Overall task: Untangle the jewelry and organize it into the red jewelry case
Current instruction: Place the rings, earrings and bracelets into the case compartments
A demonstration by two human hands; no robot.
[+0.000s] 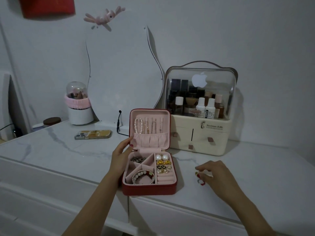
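Note:
The red jewelry case (148,189) stands open on the white marble tabletop, its pink lid upright with a pearl bracelet (138,125) and thin chains hanging inside. Its tray holds a dark chain, a beaded bracelet (143,176), pearl earrings (161,157) and several gold pieces. My left hand (120,155) rests against the case's left side at the hinge, thumb touching the lid. To the right, my right hand (214,172) curls over small rings (199,180) lying on the table, fingertips pinching one of them.
A cream cosmetics organizer (199,132) with a clear dome stands right behind the case. A phone (92,134) lies at the left, a white brush holder (79,106) and a wavy mirror (119,74) at the back. A black cable (118,126) runs beside the lid.

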